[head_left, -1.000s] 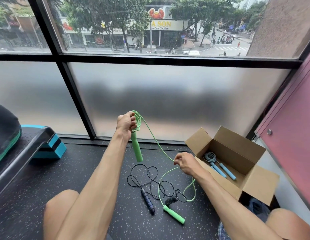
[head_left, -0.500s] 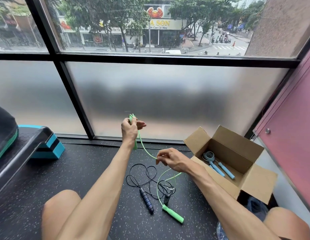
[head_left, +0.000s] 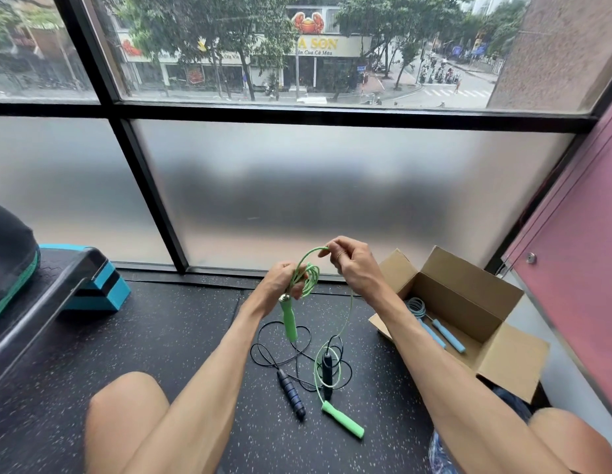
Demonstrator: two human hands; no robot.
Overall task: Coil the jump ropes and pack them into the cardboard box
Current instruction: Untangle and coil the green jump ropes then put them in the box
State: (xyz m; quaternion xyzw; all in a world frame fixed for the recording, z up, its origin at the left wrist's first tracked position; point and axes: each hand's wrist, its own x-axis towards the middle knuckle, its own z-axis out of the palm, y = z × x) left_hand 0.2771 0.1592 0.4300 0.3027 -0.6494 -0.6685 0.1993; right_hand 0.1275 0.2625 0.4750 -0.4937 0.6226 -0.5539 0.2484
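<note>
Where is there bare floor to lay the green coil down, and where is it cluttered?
Bare floor lies between the step platform and the black rope. It is crowded between the forearms: black rope loops cross the green rope. The box has room behind the blue rope.

We see box (head_left: 468,302) right of loose rope (head_left: 297,364) on floor (head_left: 161,336); one coiled rope (head_left: 431,319) inside box.

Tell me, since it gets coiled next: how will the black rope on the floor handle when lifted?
Likely floppy: the black rope lies in loose loops. It may snag, as the green rope crosses it. Its handles would probably dangle.
</note>
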